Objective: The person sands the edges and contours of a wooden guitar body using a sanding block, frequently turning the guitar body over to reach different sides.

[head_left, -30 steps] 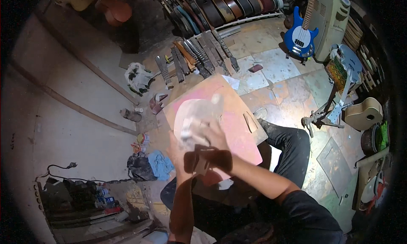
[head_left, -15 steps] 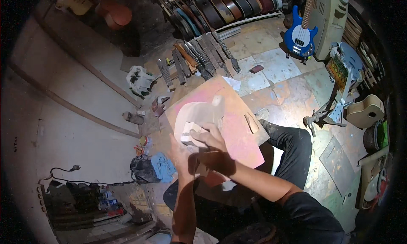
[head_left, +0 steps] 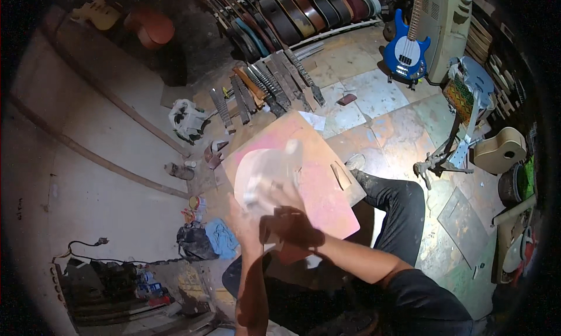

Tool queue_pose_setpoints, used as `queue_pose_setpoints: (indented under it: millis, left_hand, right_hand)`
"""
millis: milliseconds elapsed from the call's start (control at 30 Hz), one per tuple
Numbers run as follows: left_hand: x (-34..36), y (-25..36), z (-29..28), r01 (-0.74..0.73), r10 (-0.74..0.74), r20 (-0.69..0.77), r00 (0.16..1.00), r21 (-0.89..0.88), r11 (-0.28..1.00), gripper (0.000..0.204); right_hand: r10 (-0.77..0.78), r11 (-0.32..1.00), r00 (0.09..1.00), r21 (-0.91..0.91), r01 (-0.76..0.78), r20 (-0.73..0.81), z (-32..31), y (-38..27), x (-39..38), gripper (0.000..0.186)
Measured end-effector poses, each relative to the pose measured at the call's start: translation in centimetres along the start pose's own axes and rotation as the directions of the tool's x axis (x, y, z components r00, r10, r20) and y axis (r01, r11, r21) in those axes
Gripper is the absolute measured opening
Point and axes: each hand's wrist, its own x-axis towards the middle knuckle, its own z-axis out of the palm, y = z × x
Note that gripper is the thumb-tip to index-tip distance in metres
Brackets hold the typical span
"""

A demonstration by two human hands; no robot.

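A pale, dusty guitar body (head_left: pixel 277 155) with a rounded edge and a short horn lies on a pink-stained wooden board (head_left: pixel 324 201) in front of me. My left hand (head_left: pixel 244 219) grips its near left edge, its fingers partly smeared. Over the body's face my right hand (head_left: pixel 285 200) is closed on a small white block, pressed to the surface. Motion blurs the block and fingertips, and a dark shadow covers the right wrist.
A thin wood strip (head_left: pixel 340 177) lies on the board's right side. Several guitar necks (head_left: pixel 257 90) lie beyond it, before a rack of guitars (head_left: pixel 304 14). A blue bass (head_left: pixel 406 49) stands at back right. A blue cloth (head_left: pixel 222 238) sits left of my arms.
My right hand and the white block have shifted slightly and are now smeared by motion over the guitar body. The left hand keeps its place at the edge. The whole view has moved a little.
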Motion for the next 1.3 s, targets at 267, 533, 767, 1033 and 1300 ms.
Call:
queue_pose_setpoints:
  millis: [267, 533, 767, 1033, 1300]
  left_hand:
    - [-0.4, -1.6, 0.3, 0.062, -0.062, 0.003, 0.998, -0.067, 0.996, 0.067]
    - [0.1, -1.9, 0.3, 0.055, -0.053, 0.051, 0.997, -0.052, 0.997, 0.066]
    - [0.4, -7.1, 1.8, 0.167, -0.160, 0.052, 0.986, -0.417, 0.893, 0.060]
    - [-0.4, -0.8, -1.2, 0.061, -0.033, 0.116, 0.993, -0.245, 0.968, 0.082]
    - [-0.3, 2.0, -1.7, -0.250, 0.244, -0.077, 0.967, -0.091, 0.964, 0.058]
  right_hand:
    - [-0.168, 0.986, 0.986, -0.025, 0.167, -0.019, 0.3, -2.3, -0.8, 0.039]
    - [-0.067, 0.998, 0.997, -0.019, 0.066, -0.049, 0.2, -1.3, 0.0, 0.033]
    - [-0.214, 0.930, 0.974, -0.289, 0.228, 0.080, 0.7, -4.2, -2.0, 0.022]
    - [-0.034, 0.996, 0.999, -0.081, 0.032, -0.030, -1.6, 1.4, 11.0, 0.040]
    - [0.120, 0.992, 0.975, -0.054, -0.112, 0.186, -2.8, 0.3, 8.4, 0.048]
